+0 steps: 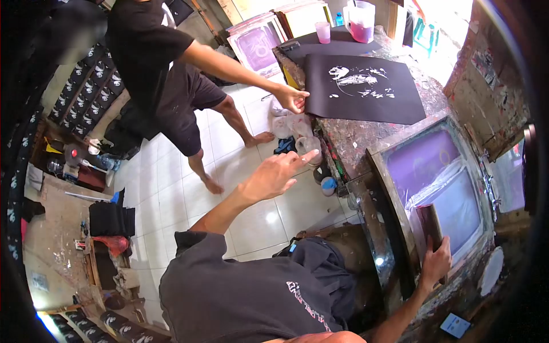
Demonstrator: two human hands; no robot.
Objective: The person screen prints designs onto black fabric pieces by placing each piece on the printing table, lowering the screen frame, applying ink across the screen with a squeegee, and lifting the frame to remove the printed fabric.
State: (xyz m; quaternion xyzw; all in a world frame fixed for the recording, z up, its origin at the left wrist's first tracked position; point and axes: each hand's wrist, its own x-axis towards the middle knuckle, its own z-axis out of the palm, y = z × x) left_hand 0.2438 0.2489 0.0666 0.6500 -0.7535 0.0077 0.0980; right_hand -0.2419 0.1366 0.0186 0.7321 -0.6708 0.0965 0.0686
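Note:
My right hand [437,260] is wrapped round a squeegee [430,224], which rests on a framed printing screen [393,171]. The screen's mesh is purple toward the far end and paler toward me, with whitish smears across its middle. My left hand [273,176] is raised over the floor, left of the bench, holding nothing; its index finger points out and the thumb stands apart. Beyond it, a co-worker's hand [293,98] holds the left edge of a black sheet [372,106] with a white print, lying on the bench.
The co-worker [147,68] stands barefoot on the tiled floor [251,228]. A pitcher of pink liquid [361,23] and a cup [323,32] stand at the bench's far end. Other screens [257,46] lean behind. Printed black pieces [86,91] lie on racks at the left.

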